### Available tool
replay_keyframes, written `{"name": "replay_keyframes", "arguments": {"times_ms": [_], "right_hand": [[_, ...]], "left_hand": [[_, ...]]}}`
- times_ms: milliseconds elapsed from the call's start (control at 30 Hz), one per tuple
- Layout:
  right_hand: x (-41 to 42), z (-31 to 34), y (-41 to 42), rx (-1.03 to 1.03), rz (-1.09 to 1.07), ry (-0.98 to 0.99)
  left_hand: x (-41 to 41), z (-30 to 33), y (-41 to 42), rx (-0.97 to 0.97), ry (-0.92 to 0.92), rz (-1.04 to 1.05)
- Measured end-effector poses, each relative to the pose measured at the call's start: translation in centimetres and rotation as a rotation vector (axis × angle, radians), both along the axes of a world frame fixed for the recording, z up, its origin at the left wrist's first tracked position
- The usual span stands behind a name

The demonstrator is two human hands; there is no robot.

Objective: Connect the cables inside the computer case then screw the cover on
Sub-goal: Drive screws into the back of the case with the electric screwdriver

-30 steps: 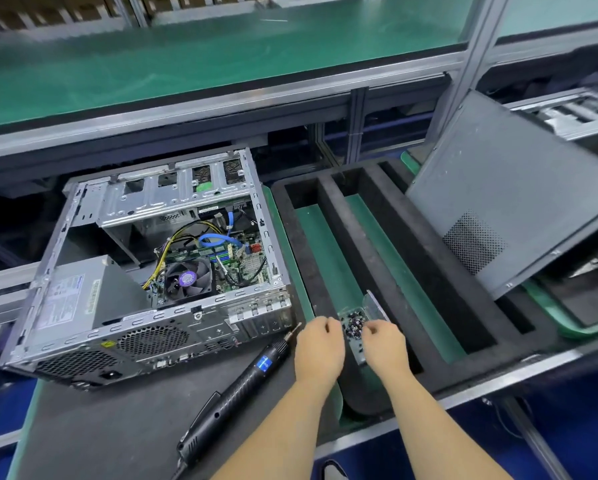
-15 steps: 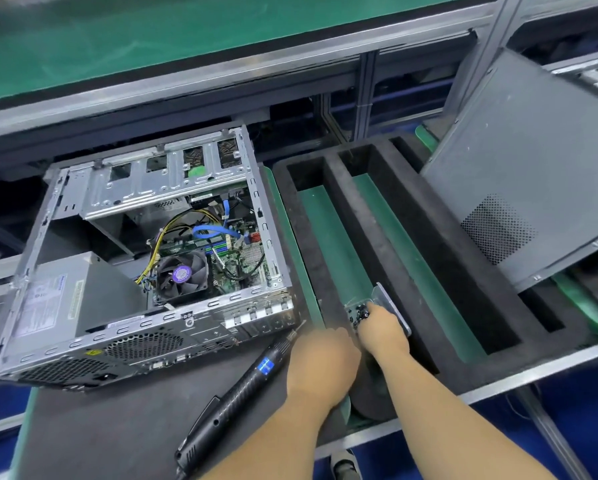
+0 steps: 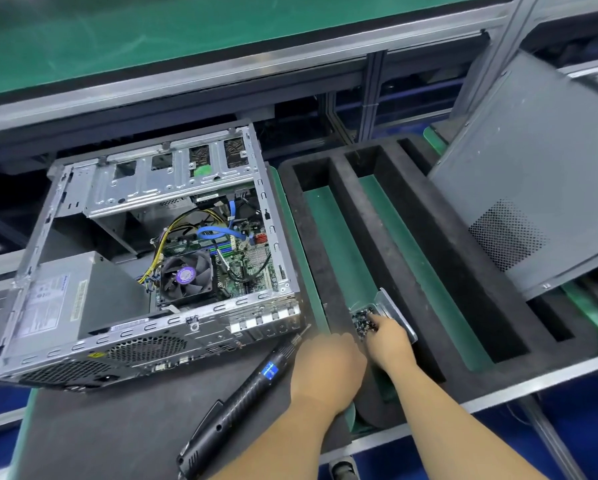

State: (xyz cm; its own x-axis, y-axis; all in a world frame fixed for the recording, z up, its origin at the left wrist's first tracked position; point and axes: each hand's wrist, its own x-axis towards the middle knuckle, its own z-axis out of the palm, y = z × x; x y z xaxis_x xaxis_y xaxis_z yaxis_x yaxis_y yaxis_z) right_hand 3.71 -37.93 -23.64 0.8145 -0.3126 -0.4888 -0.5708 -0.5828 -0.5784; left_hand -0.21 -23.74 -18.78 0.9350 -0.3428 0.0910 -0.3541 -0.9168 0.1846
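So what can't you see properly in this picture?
All in the head view:
- Right hand fingertips: buried among the screws, so any pinch is hidden.
- Left hand fingers: hidden behind its own back.
- Screwdriver tail: cut off by the bottom edge.
- Power supply label: too small to read.

This is an electronics assembly line in a factory. A green-matted conveyor (image 3: 152,46) framed in aluminium rails (image 3: 370,95) runs behind the worktop (image 3: 100,427). On the worktop lie an opened computer case (image 3: 145,265), an electric screwdriver (image 3: 235,407), a black foam fixture tray (image 3: 387,244) and a tray of screws (image 3: 366,320).
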Motion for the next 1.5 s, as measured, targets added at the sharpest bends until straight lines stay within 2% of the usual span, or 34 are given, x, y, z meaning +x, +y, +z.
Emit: {"name": "replay_keyframes", "arguments": {"times_ms": [300,500,733,1100,1500], "right_hand": [[0.8,0.5,0.3,-0.132,0.051,-0.046],[1.5,0.7,1.2,-0.243,0.15,-0.011],[1.4,0.1,1.0,-0.217,0.065,-0.012],[0.9,-0.3,0.1,-0.14,0.054,0.056],[0.7,-0.5,0.1,-0.156,0.051,-0.004]], "left_hand": [[0.0,-0.2,0.0,-0.017,-0.004,0.002],[0.0,-0.2,0.0,-0.032,-0.007,0.003],[0.0,0.1,0.1,-0.028,-0.002,-0.01],[-0.1,0.3,0.0,-0.026,0.011,-0.002],[-0.1,0.1,0.0,-0.029,-0.007,-0.004]]}}
